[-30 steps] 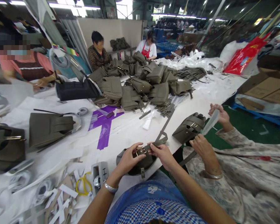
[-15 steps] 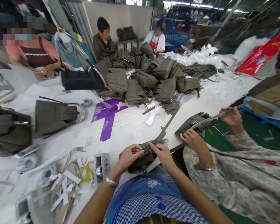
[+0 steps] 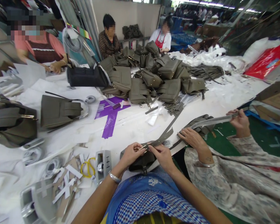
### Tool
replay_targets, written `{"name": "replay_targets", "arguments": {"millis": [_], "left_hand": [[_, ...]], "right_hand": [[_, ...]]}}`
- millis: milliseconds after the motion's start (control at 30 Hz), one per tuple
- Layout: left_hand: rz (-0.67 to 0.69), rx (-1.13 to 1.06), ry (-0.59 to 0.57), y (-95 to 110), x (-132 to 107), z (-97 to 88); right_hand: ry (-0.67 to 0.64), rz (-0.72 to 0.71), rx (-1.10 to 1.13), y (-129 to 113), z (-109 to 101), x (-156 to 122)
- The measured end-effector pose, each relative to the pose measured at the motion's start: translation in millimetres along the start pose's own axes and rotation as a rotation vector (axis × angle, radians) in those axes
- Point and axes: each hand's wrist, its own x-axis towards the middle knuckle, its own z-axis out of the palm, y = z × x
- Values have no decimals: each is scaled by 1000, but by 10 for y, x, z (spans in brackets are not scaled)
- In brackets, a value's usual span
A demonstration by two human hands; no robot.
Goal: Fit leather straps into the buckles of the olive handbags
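Note:
My left hand [image 3: 131, 153] and my right hand [image 3: 162, 155] meet at the table's near edge, both pinched on an olive-grey strap [image 3: 163, 135] where it joins a metal buckle. The strap runs up and to the right across the white table [image 3: 135, 124]. Under my hands lies a dark olive bag [image 3: 140, 161], partly hidden by them. A silver bracelet sits on my left wrist.
To my right a co-worker in a floral sleeve [image 3: 238, 174] holds another strap [image 3: 212, 120] stretched over a bag. A heap of olive bags [image 3: 151, 77] fills the table's middle. Tape dispenser [image 3: 103, 162], yellow-handled scissors [image 3: 87, 168] and paper scraps lie at left. More people sit opposite.
The view has shifted down and left. My hands stay pinched on the strap at the buckle. The co-worker's right hand has dropped and now pulls a strap out flat.

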Motion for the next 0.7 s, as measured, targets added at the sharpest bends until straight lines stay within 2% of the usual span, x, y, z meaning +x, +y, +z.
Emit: {"name": "replay_targets", "arguments": {"millis": [267, 533, 700], "left_hand": [[10, -49, 41, -31, -11, 35], [20, -24, 95, -74, -3, 44], [43, 37, 108, -43, 19, 55]], "right_hand": [[-43, -38, 20, 7, 19, 5], [-57, 28, 113, 81, 110, -67], [-47, 8, 14, 91, 133, -91]]}}
